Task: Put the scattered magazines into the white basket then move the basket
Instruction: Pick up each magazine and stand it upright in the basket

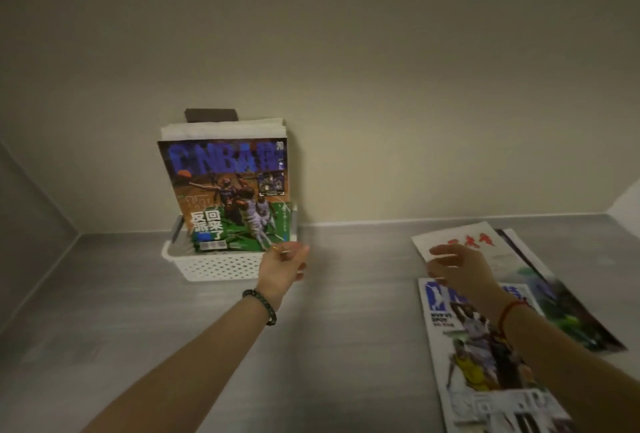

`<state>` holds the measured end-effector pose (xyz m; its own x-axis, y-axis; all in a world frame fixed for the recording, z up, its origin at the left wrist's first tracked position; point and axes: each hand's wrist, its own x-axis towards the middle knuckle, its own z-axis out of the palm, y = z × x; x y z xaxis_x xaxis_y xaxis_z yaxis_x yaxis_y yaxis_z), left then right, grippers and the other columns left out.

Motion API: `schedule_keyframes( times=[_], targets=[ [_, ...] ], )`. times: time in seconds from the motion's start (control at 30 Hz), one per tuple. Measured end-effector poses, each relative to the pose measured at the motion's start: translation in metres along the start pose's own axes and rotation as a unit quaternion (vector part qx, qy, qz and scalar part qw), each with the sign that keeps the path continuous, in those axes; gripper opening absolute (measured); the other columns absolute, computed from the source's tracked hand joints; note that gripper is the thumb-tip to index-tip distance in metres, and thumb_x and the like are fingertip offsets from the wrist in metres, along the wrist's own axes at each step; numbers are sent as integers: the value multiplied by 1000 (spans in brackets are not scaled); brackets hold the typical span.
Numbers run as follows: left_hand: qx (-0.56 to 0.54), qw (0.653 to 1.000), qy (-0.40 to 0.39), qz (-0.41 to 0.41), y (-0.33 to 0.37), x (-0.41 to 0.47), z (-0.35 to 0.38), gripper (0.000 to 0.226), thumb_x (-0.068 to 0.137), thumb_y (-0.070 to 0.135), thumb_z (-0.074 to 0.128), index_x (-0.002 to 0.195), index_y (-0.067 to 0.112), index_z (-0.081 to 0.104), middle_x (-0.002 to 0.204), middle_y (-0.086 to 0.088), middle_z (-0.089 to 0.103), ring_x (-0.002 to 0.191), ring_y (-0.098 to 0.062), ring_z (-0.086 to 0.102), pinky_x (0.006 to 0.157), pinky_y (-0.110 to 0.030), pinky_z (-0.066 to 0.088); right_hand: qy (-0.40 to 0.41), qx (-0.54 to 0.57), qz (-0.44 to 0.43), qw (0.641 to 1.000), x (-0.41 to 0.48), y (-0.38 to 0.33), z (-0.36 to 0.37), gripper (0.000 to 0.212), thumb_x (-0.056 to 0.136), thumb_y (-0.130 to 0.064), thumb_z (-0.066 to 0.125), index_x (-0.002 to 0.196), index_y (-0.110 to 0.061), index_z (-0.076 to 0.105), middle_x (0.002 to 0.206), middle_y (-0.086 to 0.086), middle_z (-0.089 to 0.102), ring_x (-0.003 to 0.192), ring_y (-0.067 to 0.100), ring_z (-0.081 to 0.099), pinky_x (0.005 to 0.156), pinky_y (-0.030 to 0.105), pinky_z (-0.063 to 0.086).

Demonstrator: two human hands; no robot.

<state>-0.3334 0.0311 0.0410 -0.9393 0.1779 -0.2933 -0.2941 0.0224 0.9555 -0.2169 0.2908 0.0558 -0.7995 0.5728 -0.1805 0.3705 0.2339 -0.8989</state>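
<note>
Starting at five o'clock: three loose magazines on the counter (346,328), a basketball magazine (485,356), a white magazine (478,238) and a third magazine (581,314) beneath. Right hand (457,269) fingers spread wide at the white one's left edge. Left hand (282,268) fingers slack, empty, just beside one white basket (214,266) at eleven o'clock, with at least three upright magazines (225,183) inside.

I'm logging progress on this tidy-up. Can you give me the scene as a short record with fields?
basket: white basket, back left of the table
in basket: NBA magazine standing upright, pale magazines behind it
not yet in: red-titled white magazine, basketball magazine, dark green magazine, at right
left hand: fingers relaxed, holds nothing, by the basket's right front corner
right hand: at the red-titled magazine's edge; grip unclear
</note>
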Motion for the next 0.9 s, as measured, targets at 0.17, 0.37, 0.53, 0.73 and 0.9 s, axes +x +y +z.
schedule_keyframes(
  times=[0.17,0.37,0.53,0.73,0.9],
  targets=[
    [35,997,-52,-51,-48,-34,87,6,84,21,62,84,19,57,79,-1,59,67,-13,56,60,-24,48,27,-9,91,995,-7,67,-81,33,77,-2,66,109,0,58,94,16,62,78,27,59,69,32,53],
    [130,984,-104,-65,-96,-72,160,32,86,27,58,105,2,64,98,-14,68,92,-25,63,79,-30,48,23,-21,159,987,-19,130,-139,37,76,-6,69,111,-5,57,85,3,63,74,19,60,64,28,47],
    [74,987,-113,-83,-117,-92,196,15,87,11,57,95,2,65,111,-23,66,96,-32,65,85,-41,55,21,-43,172,984,-29,157,-143,14,75,-9,70,82,-12,58,72,0,61,69,19,59,70,36,51],
    [109,978,-128,-126,-116,-93,199,30,83,5,61,112,-2,61,114,-20,66,103,-34,63,92,-47,51,10,-26,190,981,-31,171,-147,17,69,0,73,77,-6,59,78,10,63,76,29,62,76,42,53],
    [79,978,-151,-122,-124,-104,194,41,74,-15,61,111,-2,53,121,-24,59,110,-39,58,90,-51,50,-7,17,228,974,-30,178,-156,18,67,4,73,69,-7,59,71,10,65,64,24,63,55,33,49]
  ],
)
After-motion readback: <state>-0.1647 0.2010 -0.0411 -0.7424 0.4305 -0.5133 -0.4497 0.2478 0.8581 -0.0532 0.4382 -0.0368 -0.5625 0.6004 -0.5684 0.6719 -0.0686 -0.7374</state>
